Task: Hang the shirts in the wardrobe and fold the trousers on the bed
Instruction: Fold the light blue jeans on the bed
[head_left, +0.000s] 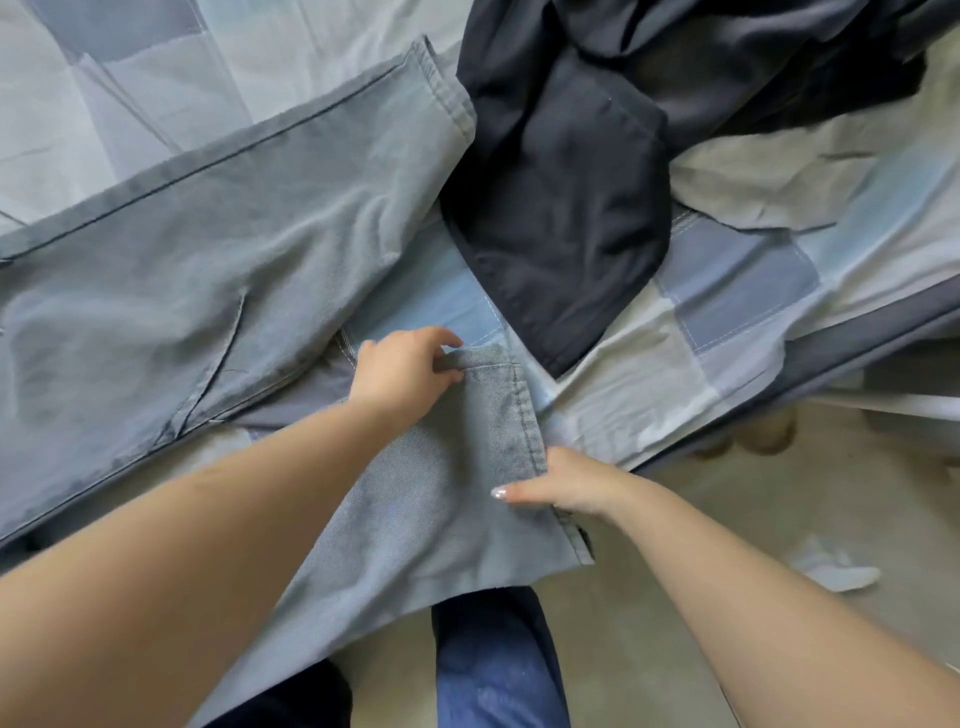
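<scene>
Nearest your body, over the floor (727, 519) at the bed's edge, one leg of the grey trousers (156, 260) hung off the mattress, its hem raised between your two hands. Item: your right hand (566, 486), thumb laid along the near corner of the hem with fingers tucked under the cloth, gripping it. Item: your left hand (402, 371), fingers curled and pinching the far corner of the same hem. Item: the remainder of the trousers, spread flat across the patchwork bedcover (727, 270) to your left, the other leg running up and away with its hem at the far end. Judgement on the step in hand: you appeared to be carrying this leg over to lay it on its twin; it would go best if you kept the hem taut between both grips, matched seam to seam and hem to hem, then smoothed the cloth from the seat outward before making the cross-folds. Item, beyond the hands: a dark garment (561, 223), heaped and unfolded on the bedcover, one edge lying close to the far trouser hem; whether shirt or trousers could not be told. Item: a small crumpled white scrap (831, 566) on the floor to your right. Containers: none in view; the wardrobe was not shown.
</scene>
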